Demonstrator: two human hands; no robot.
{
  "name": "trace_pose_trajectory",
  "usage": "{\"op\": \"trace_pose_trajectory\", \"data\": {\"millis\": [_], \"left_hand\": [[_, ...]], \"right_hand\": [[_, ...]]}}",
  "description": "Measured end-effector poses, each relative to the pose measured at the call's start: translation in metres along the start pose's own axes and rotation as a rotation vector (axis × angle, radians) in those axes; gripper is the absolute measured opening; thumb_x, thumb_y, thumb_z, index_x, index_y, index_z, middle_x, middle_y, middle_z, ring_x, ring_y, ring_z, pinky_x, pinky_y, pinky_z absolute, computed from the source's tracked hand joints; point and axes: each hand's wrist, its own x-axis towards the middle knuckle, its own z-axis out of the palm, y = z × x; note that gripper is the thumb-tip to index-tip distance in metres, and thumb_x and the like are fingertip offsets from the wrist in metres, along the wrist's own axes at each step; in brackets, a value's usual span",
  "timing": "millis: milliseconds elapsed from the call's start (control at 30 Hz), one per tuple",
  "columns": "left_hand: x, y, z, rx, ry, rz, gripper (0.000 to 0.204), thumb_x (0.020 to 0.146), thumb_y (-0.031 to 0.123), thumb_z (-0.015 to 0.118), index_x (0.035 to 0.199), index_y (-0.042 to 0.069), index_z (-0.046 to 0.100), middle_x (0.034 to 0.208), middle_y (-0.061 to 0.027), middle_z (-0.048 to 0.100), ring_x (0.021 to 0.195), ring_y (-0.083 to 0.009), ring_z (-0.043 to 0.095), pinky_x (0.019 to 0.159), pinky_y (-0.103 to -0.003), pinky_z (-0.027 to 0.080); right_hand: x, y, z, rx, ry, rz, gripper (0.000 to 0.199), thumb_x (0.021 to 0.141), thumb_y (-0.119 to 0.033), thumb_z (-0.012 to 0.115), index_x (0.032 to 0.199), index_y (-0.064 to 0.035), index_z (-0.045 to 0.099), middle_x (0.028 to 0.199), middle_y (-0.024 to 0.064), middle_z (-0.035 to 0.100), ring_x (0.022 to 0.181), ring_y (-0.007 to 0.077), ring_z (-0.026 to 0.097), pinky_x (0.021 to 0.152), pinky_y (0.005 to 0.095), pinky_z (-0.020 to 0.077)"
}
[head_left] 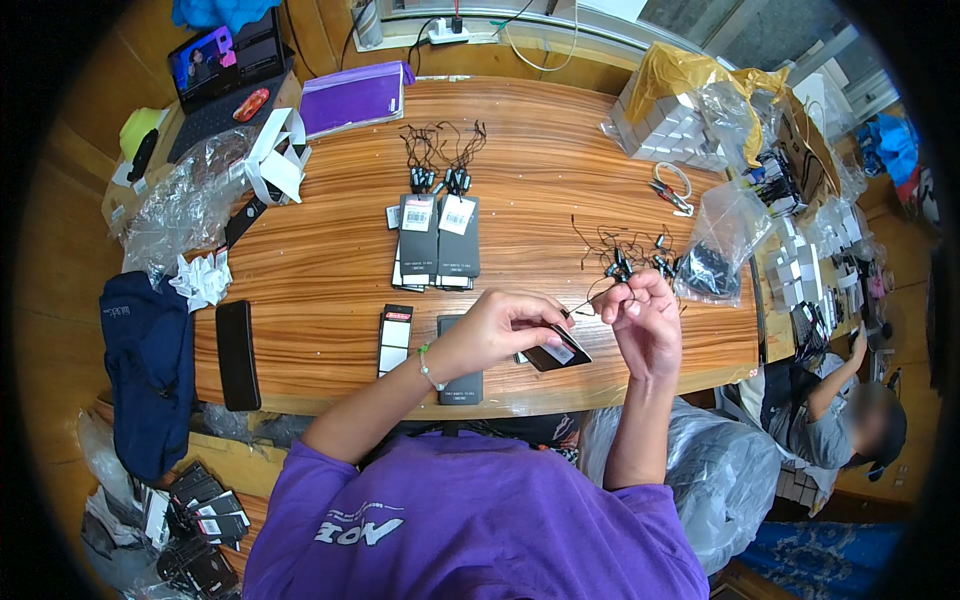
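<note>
My left hand is closed on a few black hang tags, tilted above the table's near edge; a white label shows on one. Close by on the right, my right hand pinches a thin black string running toward the tags' top corner. Just beyond its fingertips lies a tangle of black tag strings with small dark fasteners. Partly under my left forearm rests a dark grey tag pile, and left of it are white-panelled tags. Farther back, strung tags lie in two stacks.
A black phone and navy cloth bag lie left. Behind are a laptop and purple folder. Pliers, a tape roll, plastic bags and white boxes are right. Another person sits far right.
</note>
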Motion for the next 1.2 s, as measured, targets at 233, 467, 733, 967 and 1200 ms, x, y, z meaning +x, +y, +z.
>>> {"op": "trace_pose_trajectory", "data": {"millis": [233,467,733,967,1200], "left_hand": [[-0.005,0.012,0.003,-0.010,-0.027,-0.049,0.013,0.076,0.000,0.063,0.089,-0.001,0.065,0.093,-0.0088,0.064,0.087,-0.0147,0.060,0.079,-0.026,0.047],[-0.009,0.004,0.001,-0.083,0.123,-0.036,0.016,0.077,-0.003,0.061,0.092,-0.003,0.064,0.100,-0.0103,0.063,0.091,-0.0151,0.059,0.081,-0.026,0.048],[-0.011,0.009,-0.015,0.056,0.500,0.101,0.018,0.076,-0.010,0.060,0.093,-0.004,0.061,0.092,-0.0075,0.060,0.087,-0.0144,0.060,0.077,-0.023,0.051],[-0.014,0.015,-0.018,0.113,0.570,0.139,0.017,0.076,-0.009,0.061,0.092,-0.004,0.058,0.090,-0.0091,0.062,0.083,-0.0147,0.062,0.073,-0.024,0.053],[-0.016,0.019,-0.017,0.073,0.562,0.102,0.014,0.076,-0.008,0.062,0.088,-0.003,0.058,0.088,-0.0096,0.063,0.082,-0.0142,0.063,0.073,-0.023,0.053]], "right_hand": [[-0.002,0.004,0.002,-0.358,0.069,-0.204,0.015,0.079,0.000,0.059,0.094,0.0002,0.057,0.088,0.0149,0.062,0.078,0.0227,0.061,0.074,0.0362,0.0487],[0.014,0.008,0.030,-0.037,0.215,-0.152,0.015,0.085,-0.017,0.058,0.085,-0.0025,0.055,0.078,0.0070,0.054,0.070,0.0162,0.052,0.071,0.0329,0.0449],[0.010,0.021,0.053,-0.968,0.204,-0.154,0.006,0.081,-0.004,0.058,0.082,0.0015,0.061,0.069,0.0032,0.059,0.054,0.0053,0.041,0.050,0.0207,0.0327],[0.012,0.036,0.067,-1.434,0.159,-0.182,0.009,0.072,-0.010,0.064,0.069,-0.0011,0.062,0.053,0.0082,0.053,0.043,0.0151,0.046,0.042,0.0270,0.0348],[0.019,0.043,0.067,-1.532,0.092,-0.356,0.005,0.069,-0.006,0.063,0.068,-0.0023,0.061,0.054,0.0079,0.053,0.047,0.0184,0.047,0.045,0.0297,0.0367]]}}
